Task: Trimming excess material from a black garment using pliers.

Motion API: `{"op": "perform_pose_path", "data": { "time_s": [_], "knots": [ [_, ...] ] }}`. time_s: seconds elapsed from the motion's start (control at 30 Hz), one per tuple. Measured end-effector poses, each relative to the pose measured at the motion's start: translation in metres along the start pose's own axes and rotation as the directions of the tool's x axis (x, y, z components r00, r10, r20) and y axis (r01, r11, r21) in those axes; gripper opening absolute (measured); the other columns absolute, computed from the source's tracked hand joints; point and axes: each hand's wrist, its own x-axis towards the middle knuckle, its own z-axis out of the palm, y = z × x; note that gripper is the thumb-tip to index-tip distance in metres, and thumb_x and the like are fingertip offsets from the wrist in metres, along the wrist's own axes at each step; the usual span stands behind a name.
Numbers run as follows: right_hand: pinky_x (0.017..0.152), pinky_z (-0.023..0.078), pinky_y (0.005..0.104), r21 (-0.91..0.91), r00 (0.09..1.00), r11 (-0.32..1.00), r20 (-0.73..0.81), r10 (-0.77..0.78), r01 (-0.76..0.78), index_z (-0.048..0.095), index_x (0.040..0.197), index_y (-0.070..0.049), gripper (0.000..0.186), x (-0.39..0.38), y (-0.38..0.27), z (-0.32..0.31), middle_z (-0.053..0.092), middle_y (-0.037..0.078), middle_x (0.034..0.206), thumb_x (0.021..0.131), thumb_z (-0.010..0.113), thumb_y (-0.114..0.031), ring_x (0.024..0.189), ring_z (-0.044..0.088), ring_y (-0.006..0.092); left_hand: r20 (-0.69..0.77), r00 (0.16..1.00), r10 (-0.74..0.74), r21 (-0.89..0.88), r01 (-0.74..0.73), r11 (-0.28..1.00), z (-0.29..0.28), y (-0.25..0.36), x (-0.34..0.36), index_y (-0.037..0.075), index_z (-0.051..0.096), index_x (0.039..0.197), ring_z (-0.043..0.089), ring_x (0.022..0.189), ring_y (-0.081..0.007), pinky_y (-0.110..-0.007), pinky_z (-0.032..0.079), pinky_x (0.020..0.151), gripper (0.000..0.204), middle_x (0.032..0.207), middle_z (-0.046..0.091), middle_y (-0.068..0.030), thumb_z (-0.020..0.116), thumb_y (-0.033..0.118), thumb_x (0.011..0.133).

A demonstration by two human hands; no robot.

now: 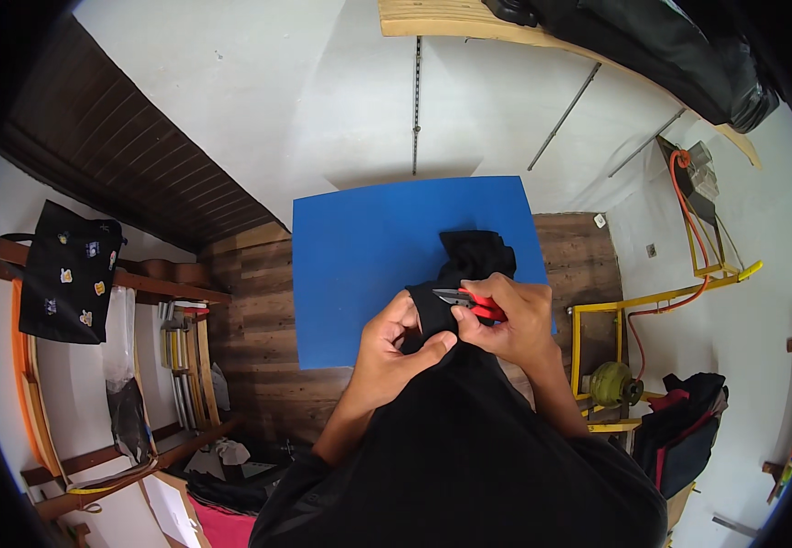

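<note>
A black cloth garment [475,253] lies bunched at the near right part of a blue tabletop [369,237], its near end lifted in front of my body. My left hand [398,345] pinches the edge of this fabric, thumb on the near side. Closed around the red handles of small thread snips [485,307] is my right hand [517,320]. The snips' dark metal blades point left and rest against the black fabric, close to my left fingers. Whether the blades have thread or cloth between them is too small to tell.
A wooden shelf [442,18] with black bags juts out above the far right. At right stands a yellow metal frame [597,306] with an orange hose. A black tote bag [72,274] hangs at left beside wooden racks. Wood flooring [250,301] surrounds the table.
</note>
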Motion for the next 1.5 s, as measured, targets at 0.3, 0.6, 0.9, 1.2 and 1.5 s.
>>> {"op": "perform_pose_path", "data": {
  "time_s": [0.3, 0.6, 0.9, 1.2, 1.5],
  "knots": [
    [0.053, 0.046, 0.0232, 0.155, 0.978, 0.965, 0.046, 0.205, -0.210, 0.063, 0.099, -0.002, 0.037, 0.011, -0.018, -0.001, 0.064, 0.006, 0.071, 0.071, 0.082, -0.015, 0.056, 0.058, 0.0118, -0.046, 0.973, 0.227, 0.387, -0.192, 0.902, 0.001, -0.009, 0.003, 0.000, 0.051, 0.088, 0.055, 0.064, -0.0073, -0.023, 0.043, 0.060, 0.022, 0.071, 0.060, -0.0043, 0.072, 0.002, 0.081],
    [0.054, 0.047, 0.0260, 0.169, 0.977, 0.971, 0.153, 0.146, -0.172, 0.066, 0.102, -0.005, 0.031, 0.015, -0.017, 0.006, 0.066, 0.007, 0.078, 0.074, 0.080, -0.010, 0.060, 0.059, 0.0122, 0.001, 0.941, 0.340, 0.771, -0.217, 0.598, 0.006, -0.017, 0.007, 0.001, 0.051, 0.090, 0.060, 0.064, -0.0275, -0.036, 0.047, 0.056, 0.027, 0.074, 0.058, -0.0099, 0.073, 0.005, 0.075],
    [0.048, 0.037, 0.0229, 0.244, 0.899, 0.867, 0.179, 0.400, -0.434, 0.058, 0.082, 0.001, 0.012, 0.012, -0.008, 0.013, 0.050, 0.000, 0.058, 0.090, 0.061, -0.008, 0.054, 0.047, 0.0040, -0.005, 0.987, 0.160, 0.741, -0.104, 0.663, 0.002, -0.017, 0.009, 0.002, 0.046, 0.085, 0.055, 0.055, -0.0274, -0.037, 0.043, 0.051, 0.031, 0.068, 0.055, -0.0096, 0.074, 0.009, 0.077],
    [0.051, 0.037, 0.0207, 0.377, 0.888, 0.804, 0.191, 0.419, -0.460, 0.061, 0.089, -0.001, 0.011, 0.011, -0.012, 0.009, 0.052, -0.002, 0.062, 0.084, 0.069, -0.006, 0.056, 0.047, 0.0026, -0.012, 0.996, 0.085, 0.601, -0.061, 0.797, -0.003, -0.019, 0.010, 0.001, 0.043, 0.085, 0.048, 0.052, -0.0219, -0.034, 0.039, 0.049, 0.032, 0.064, 0.049, -0.0093, 0.074, 0.007, 0.077],
    [0.054, 0.046, 0.0266, 0.240, 0.918, 0.888, 0.163, 0.362, -0.393, 0.059, 0.088, 0.000, 0.010, 0.008, -0.010, 0.014, 0.061, 0.004, 0.069, 0.083, 0.066, -0.005, 0.061, 0.058, 0.0075, 0.014, 0.993, 0.121, 0.648, -0.101, 0.755, 0.000, -0.017, 0.012, 0.002, 0.049, 0.090, 0.054, 0.055, -0.0242, -0.035, 0.042, 0.051, 0.028, 0.066, 0.052, -0.0089, 0.074, 0.007, 0.077]
  ]
}}
